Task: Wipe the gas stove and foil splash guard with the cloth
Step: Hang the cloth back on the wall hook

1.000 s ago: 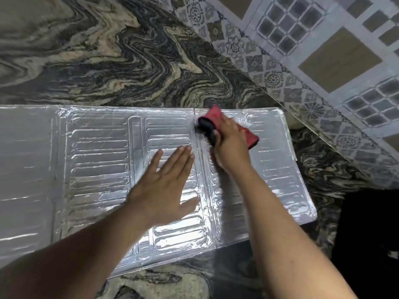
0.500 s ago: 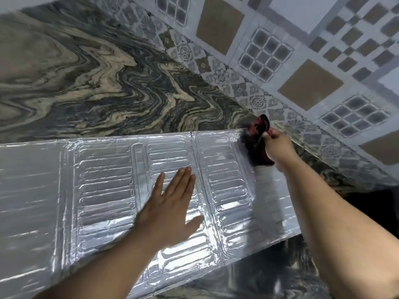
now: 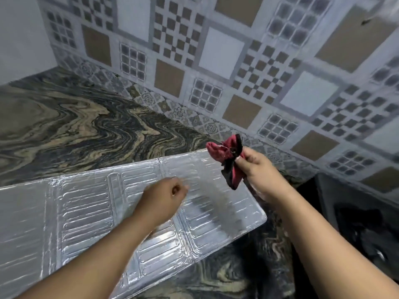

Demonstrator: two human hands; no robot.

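Cloth [image 3: 228, 160]: red with black edging, bunched, pinched in right hand [image 3: 257, 169] and raised clear of foil guard [image 3: 86, 212], just above its far right corner. Right hand: closed on cloth, fingers curled round the lower folds, loose ends sticking up and hanging down. Left hand [image 3: 166, 197]: loosely fisted, holding nothing, blurred, over the guard's middle panel; contact with foil cannot be told. Foil guard: embossed silver sheet, folded in panels, lying flat on marbled counter [image 3: 75, 130]; far edge straight, running up toward the right; right end rounded at the corners; near edge slanting down to the left; left end cut off by frame. Open counter: wide bare band beyond the far edge up to tiled wall [image 3: 216, 61]; narrower strip along the near edge. Dark black object [image 3: 356, 223] at right, just past the guard's right end, indistinct; likely stove, cannot tell. Wall: patterned tiles, meeting counter in a line close behind the cloth. Writing or brand marks: none legible on foil, cloth or tiles.
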